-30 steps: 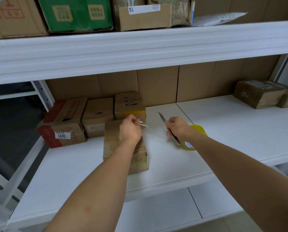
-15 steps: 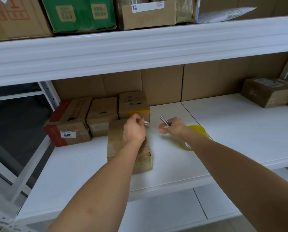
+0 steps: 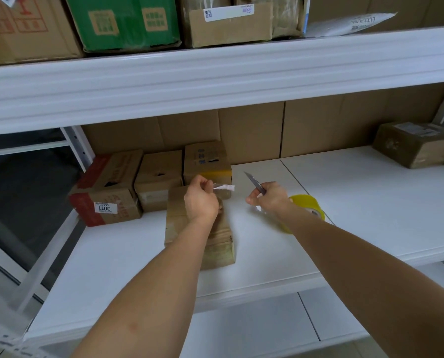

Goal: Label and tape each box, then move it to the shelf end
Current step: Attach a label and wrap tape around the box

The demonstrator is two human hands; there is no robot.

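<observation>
Upper shelf: a green carton (image 3: 124, 21) between brown cartons, a white mailer (image 3: 350, 21) at right.
Back wall: cardboard sheets (image 3: 251, 130).

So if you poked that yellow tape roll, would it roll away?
Probably a little: the yellow tape roll is round and seems tilted on edge behind the right hand. It looks hollow, so likely light, and the forearm beside it might stop it.

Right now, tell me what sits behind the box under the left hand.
Behind the box, three cartons stand in a row against the cardboard backing. The left hand and its tape strip cover part of the rightmost carton's front.
</observation>
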